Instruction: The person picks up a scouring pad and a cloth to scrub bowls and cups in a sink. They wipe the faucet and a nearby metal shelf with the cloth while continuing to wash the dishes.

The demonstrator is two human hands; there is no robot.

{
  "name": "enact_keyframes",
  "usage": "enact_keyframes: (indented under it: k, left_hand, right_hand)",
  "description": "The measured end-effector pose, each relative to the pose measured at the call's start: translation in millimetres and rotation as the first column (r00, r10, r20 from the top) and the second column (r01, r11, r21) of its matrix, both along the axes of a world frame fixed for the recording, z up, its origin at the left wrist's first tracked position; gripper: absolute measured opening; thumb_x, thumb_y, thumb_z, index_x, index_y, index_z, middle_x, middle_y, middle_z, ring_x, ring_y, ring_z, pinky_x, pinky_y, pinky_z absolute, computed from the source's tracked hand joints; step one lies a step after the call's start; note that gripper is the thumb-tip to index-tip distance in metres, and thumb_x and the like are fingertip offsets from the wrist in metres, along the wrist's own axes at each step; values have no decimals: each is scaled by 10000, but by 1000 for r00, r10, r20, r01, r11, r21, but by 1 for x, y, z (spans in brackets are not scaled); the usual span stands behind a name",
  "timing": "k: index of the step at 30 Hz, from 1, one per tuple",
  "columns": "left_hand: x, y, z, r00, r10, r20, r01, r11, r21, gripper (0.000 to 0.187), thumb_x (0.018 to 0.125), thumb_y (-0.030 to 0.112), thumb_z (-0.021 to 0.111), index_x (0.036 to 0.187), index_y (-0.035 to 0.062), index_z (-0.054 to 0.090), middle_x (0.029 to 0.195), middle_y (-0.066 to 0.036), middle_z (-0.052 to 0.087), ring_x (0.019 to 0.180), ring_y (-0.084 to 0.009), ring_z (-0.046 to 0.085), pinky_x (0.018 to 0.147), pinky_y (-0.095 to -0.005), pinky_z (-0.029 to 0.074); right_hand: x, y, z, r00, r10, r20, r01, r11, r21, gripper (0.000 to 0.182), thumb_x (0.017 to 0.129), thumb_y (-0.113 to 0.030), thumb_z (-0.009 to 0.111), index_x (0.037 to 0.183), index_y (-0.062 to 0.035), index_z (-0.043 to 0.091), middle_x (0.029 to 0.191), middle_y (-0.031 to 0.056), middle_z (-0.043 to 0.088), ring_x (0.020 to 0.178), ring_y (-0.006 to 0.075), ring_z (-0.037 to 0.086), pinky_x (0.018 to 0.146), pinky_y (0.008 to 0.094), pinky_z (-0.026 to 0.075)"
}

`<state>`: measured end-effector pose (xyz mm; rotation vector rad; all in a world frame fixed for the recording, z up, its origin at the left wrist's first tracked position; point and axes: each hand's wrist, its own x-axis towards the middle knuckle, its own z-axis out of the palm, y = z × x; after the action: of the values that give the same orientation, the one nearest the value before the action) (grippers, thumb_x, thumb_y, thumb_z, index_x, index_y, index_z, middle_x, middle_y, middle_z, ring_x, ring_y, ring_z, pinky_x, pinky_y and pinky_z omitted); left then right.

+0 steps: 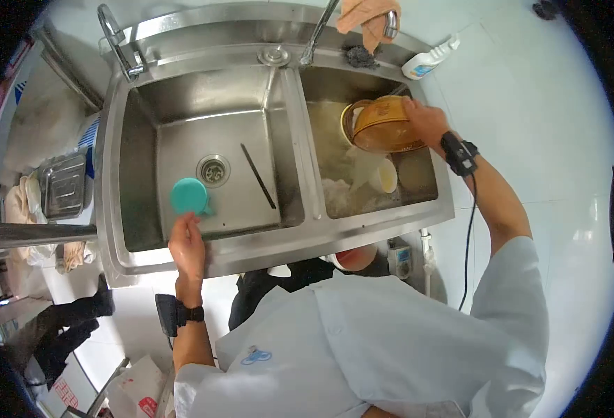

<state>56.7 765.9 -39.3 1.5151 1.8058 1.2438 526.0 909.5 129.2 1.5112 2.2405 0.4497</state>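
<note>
My right hand point(426, 122) grips the rim of an amber bowl point(383, 125), tilted over the right basin. Beneath and beside it, cloudy water point(335, 157) holds a white cup point(385, 175) and other dishes that are hard to make out. Over the left basin point(241, 209), my left hand point(187, 240) has its fingers close together at the near edge of a teal cup point(190, 196); whether they grip it is unclear. The teal cup is by the drain point(213, 171), and a dark chopstick-like stick point(258, 176) lies to its right.
Two faucets point(122, 52) point(314, 42) stand at the sink's back edge. An orange cloth point(366, 19), a dark scrubber point(361, 58) and a white spray bottle point(430, 58) are at the back right. A clear plastic container point(63, 184) sits at the left.
</note>
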Motion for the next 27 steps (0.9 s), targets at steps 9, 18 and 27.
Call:
enact_keyframes:
  k: [9,18,27]
  left_hand:
    - [-25,-6,0,999,-33,4,32,992,122,106,770,36,504,865,26,550,778,-142,586,721,-271,580,633,-331,446]
    - [-45,-22,26,931,46,361,-57,998,20,108,803,22,474,885,-1,540,776,-95,599,690,-153,561,618,-261,440]
    - [-92,-88,38,935,286,209,-292,956,-3,124,820,-10,427,910,-36,508,800,-95,561,734,-141,532,712,-244,421]
  right_hand:
    - [36,-20,58,426,-580,-694,476,796,-374,401,725,-92,526,1112,-28,443,857,141,593,787,242,581,673,365,472]
    - [-159,12,-69,-482,-806,-343,-129,453,-882,314,702,29,508,1013,0,474,955,127,543,849,232,562,719,372,489]
    - [-343,74,-251,-482,-823,-299,132,270,-954,282,799,-13,424,1079,21,410,1071,204,458,845,321,551,652,403,531]
